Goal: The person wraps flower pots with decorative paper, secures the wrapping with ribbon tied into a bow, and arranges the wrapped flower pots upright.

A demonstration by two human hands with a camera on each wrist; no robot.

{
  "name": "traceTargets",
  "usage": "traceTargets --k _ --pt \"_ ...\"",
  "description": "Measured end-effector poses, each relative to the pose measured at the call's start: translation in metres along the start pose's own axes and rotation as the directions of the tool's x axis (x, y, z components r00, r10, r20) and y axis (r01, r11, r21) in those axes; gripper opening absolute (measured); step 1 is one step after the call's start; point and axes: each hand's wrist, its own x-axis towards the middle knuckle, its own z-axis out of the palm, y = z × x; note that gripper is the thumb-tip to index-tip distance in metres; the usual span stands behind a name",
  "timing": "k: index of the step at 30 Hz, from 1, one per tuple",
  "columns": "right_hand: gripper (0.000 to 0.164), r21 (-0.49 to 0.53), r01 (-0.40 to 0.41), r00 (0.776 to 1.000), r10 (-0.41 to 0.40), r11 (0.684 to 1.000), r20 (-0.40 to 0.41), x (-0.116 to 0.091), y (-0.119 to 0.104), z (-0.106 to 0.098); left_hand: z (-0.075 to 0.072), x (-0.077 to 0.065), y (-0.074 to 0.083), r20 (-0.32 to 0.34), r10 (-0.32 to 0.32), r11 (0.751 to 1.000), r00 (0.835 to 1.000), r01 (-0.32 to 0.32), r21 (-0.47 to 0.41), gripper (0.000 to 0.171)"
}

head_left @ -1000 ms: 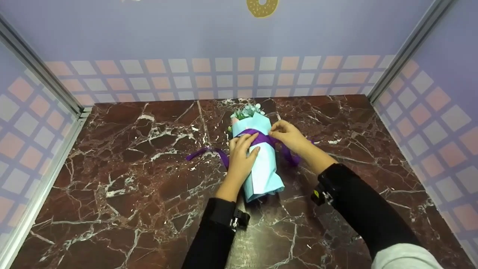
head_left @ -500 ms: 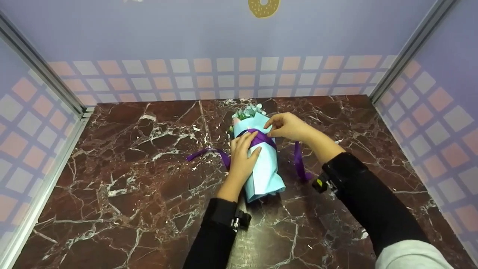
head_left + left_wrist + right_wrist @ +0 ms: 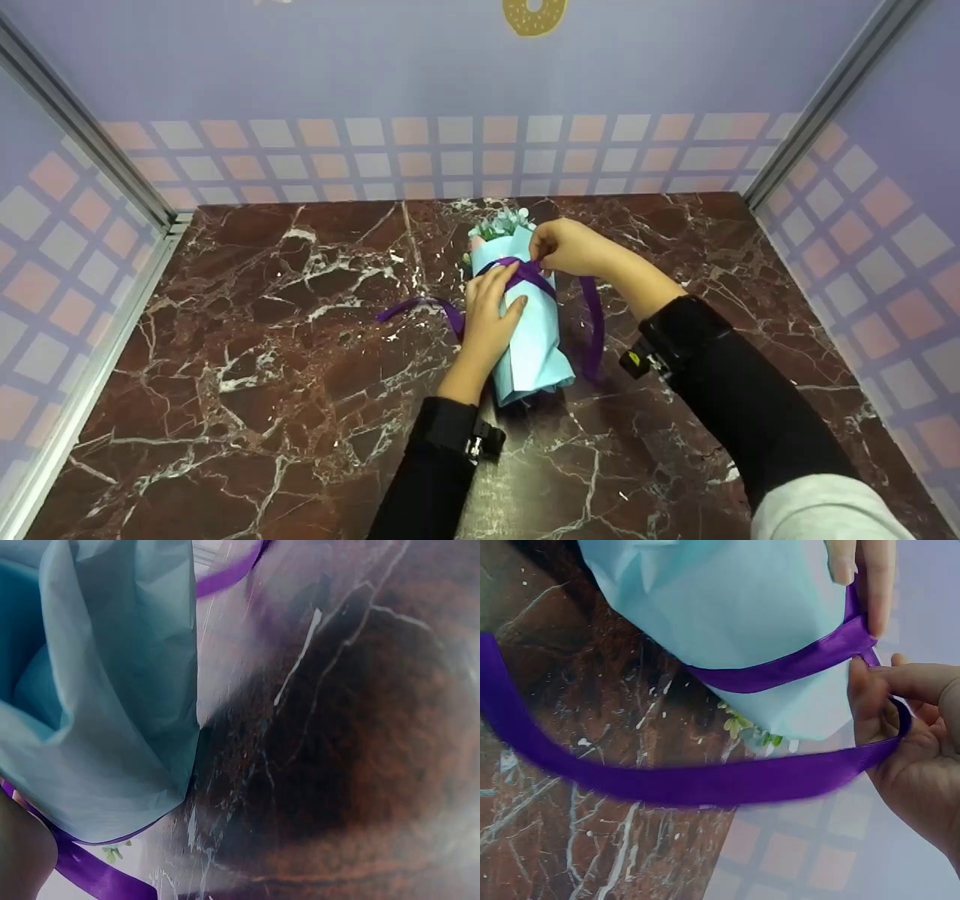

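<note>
Right hand [image 3: 574,249] pinches purple ribbon [image 3: 780,781] on a wrapped bouquet [image 3: 536,345]

The right hand grasps the ribbon between thumb and fingers, a band of it looping past the palm. The left hand [image 3: 491,311] lays its extended fingers on the crossed ribbon and the pale blue paper [image 3: 735,607], pressing rather than gripping. One ribbon tail stretches toward the left edge of the tabletop [image 3: 225,420]; the other trails on the bouquet's right. The bouquet lies nearer the far edge, about midway between the side edges, its flowers [image 3: 504,222] toward that far edge. Beyond stands a lilac wall [image 3: 390,67] with pink and white squares.
</note>
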Motion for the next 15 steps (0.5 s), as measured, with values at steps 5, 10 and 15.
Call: traceTargets --k 5,10,15 --pt "0.031 -0.026 -0.024 1.000 0.023 0.999 -0.019 -0.001 -0.005 0.002 0.001 0.001 0.001 0.017 -0.011 1.000 1.000 0.011 0.013 0.052" --pt "0.031 0.060 -0.033 0.999 0.035 0.998 -0.041 -0.002 -0.001 0.006 -0.001 0.001 0.001 0.016 -0.014 1.000 1.000 0.014 0.013 0.053" --pt "0.019 0.090 0.025 0.997 -0.017 0.996 -0.081 -0.001 0.006 0.014 -0.003 0.001 0.002 0.022 -0.040 0.999 0.999 0.040 0.011 0.055"
